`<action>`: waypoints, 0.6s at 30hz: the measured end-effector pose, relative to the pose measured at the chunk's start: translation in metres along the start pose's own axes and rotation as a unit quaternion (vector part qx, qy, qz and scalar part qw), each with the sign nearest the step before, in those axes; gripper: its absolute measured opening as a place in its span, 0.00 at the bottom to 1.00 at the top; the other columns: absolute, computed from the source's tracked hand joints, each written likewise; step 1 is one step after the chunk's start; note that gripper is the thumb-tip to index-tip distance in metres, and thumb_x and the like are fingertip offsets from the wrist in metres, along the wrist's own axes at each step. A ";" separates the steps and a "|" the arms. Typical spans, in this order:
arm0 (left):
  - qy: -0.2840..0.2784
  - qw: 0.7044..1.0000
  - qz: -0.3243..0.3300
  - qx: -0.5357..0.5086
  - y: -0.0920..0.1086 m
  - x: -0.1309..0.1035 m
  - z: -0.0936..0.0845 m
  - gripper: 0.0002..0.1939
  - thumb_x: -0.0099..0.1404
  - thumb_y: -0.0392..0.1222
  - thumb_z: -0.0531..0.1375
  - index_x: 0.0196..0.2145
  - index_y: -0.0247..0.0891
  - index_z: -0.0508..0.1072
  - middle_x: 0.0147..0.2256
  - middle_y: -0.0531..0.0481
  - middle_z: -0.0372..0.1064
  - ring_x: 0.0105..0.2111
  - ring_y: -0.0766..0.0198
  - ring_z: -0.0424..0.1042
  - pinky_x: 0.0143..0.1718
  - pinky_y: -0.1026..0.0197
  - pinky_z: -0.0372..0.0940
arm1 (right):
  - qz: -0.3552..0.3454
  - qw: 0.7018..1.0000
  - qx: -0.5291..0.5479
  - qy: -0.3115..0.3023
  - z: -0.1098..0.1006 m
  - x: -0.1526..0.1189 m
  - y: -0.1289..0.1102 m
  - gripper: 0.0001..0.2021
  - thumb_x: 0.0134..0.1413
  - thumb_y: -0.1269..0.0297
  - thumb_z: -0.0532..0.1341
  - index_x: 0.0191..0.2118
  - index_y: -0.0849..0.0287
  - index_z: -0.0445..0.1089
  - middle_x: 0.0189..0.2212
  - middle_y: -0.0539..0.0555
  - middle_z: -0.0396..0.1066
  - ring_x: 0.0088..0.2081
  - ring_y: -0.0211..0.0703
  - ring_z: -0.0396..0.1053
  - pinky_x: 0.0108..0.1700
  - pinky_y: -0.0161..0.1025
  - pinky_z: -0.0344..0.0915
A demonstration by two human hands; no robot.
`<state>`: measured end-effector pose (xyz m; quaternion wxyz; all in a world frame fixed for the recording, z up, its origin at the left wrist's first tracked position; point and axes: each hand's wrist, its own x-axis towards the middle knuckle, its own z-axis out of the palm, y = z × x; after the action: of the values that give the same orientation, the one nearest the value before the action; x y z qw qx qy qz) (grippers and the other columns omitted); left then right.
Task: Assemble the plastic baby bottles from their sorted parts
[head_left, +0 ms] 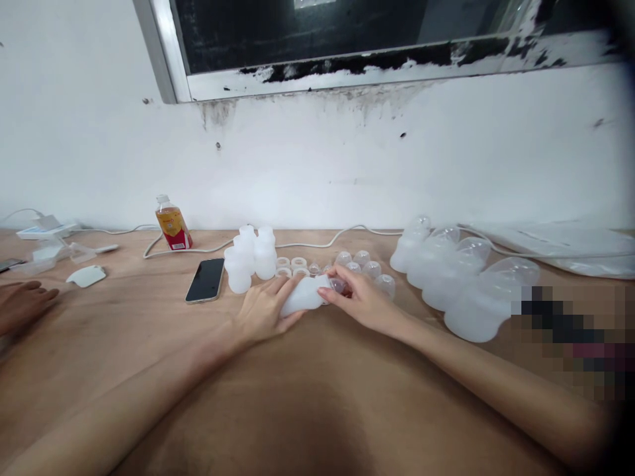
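A frosted white baby bottle (303,295) lies tilted on its side between my hands, its neck end to the right. My left hand (265,307) is closed around the bottle's body from the left. At the neck end my right hand (364,301) grips a clear dome cap (337,285), thumb against the join; whether the cap is seated cannot be made out. Just behind are several white rings (298,262) and more clear dome caps (372,268). White bottle bodies (240,270) without caps stand to the left of the rings.
Several capped bottles (471,301) form a row at right. A phone (205,281), a drink bottle (173,223) and a white cable (317,245) are on the wooden table (149,330). Another person's hand (24,305) rests at far left, near a white flat piece (87,276). A plastic bag (560,248) lies back right.
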<state>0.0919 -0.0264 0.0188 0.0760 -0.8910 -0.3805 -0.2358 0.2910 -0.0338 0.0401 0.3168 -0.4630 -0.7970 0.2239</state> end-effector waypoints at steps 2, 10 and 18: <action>0.014 1.000 0.002 0.028 0.001 -0.001 0.003 0.27 0.59 0.51 0.47 0.54 0.37 0.50 0.42 0.43 0.64 0.38 0.57 0.67 0.35 0.57 0.64 | 0.026 1.000 -0.002 0.010 0.002 0.000 -0.004 0.16 0.50 0.49 0.51 0.35 0.59 0.59 0.28 0.51 0.66 0.26 0.38 0.63 0.27 0.35 0.58; 0.000 1.000 -0.008 -0.009 0.001 -0.005 0.014 0.26 0.57 0.51 0.50 0.51 0.37 0.54 0.45 0.44 0.63 0.41 0.56 0.66 0.33 0.57 0.65 | 0.006 0.976 -0.220 -0.005 -0.044 0.004 -0.016 0.18 0.54 0.49 0.45 0.33 0.56 0.64 0.28 0.52 0.68 0.29 0.42 0.65 0.30 0.37 0.57; -0.031 0.994 -0.066 -0.082 0.000 -0.003 0.014 0.26 0.57 0.53 0.51 0.50 0.39 0.55 0.46 0.45 0.63 0.43 0.55 0.65 0.40 0.54 0.62 | 0.197 0.850 -0.478 -0.101 -0.072 0.006 0.018 0.06 0.46 0.65 0.56 0.28 0.62 0.67 0.33 0.61 0.69 0.32 0.50 0.68 0.24 0.36 0.56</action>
<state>0.0955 -0.0242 0.0048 -0.0252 -0.8739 -0.4202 -0.2431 0.3512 -0.0159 0.0807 -0.0767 -0.6795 -0.7251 -0.0815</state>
